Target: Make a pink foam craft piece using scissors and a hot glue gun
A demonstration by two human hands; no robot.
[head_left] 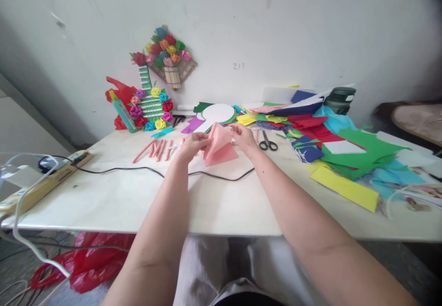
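Observation:
Both of my hands hold a pink paper sheet (219, 145) above the white table (138, 195). My left hand (192, 145) pinches the sheet's left edge with closed fingers. On the upper right edge my right hand (243, 138) grips it the same way. The paper is bent into a fold between them. Several rolled pink paper sticks (155, 150) lie just left of my left hand. Black scissors (268, 143) rest right of my right hand.
A heap of coloured paper sheets (338, 151) covers the right side. Paper-flower crafts (152, 105) lean on the wall at the back. A black cable (138, 168) crosses the table. A power strip (44, 181) lies at the left edge, a red bag (86, 264) below.

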